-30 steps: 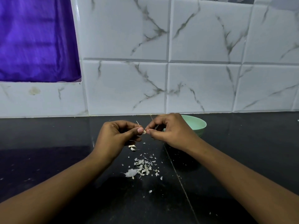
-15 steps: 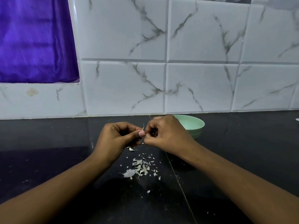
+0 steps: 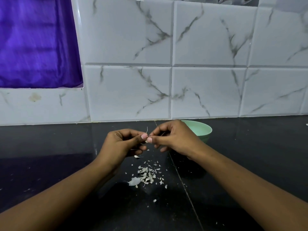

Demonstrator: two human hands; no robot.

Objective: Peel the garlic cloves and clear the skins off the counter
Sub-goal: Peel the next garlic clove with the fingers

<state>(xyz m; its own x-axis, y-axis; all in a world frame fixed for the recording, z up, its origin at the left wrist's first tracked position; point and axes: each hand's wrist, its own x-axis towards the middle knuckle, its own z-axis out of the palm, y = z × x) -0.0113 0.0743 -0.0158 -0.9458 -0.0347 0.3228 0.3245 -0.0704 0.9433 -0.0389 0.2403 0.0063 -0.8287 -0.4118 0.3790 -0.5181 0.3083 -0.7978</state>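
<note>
Peeling seems midway: left hand [image 3: 120, 144] and right hand [image 3: 175, 141] pinch a small garlic clove [image 3: 146, 140] together at frame centre, while shed skins [image 3: 146, 176] lie uncleared on the dark surface [image 3: 50, 164] just below.

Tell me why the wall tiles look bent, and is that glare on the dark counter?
Head view: the wide lens bows the wall tiles toward the edges; the glossy counter shows soft reflections, not harsh glare; light is dim, bluish; left hand, right hand and garlic skins look sharp, the pinched garlic clove mostly hidden.
</note>
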